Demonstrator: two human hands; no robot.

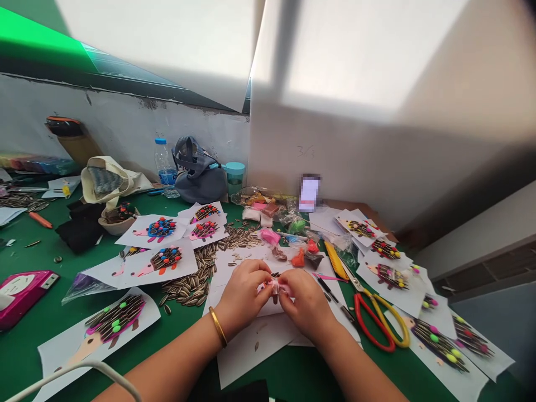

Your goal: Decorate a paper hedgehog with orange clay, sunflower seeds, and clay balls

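Note:
My left hand, with a gold bangle at its wrist, and my right hand meet over white paper sheets. Between their pinched fingertips is a small pale pink piece of modelling clay; its exact shape is mostly hidden. Dark striped sunflower seeds show right behind and below the fingers, partly covered. A pile of sunflower seeds spreads to the left of my left hand. Beyond the hands lie lumps of clay, including orange and pink. A black pen rests beside my right hand.
Seed-and-clay hedgehog pictures lie on both sides, one at front left. Scissors and a yellow cutter are at right. A phone leans against the white board behind. A cable crosses the lower left; bags and bottles line the wall.

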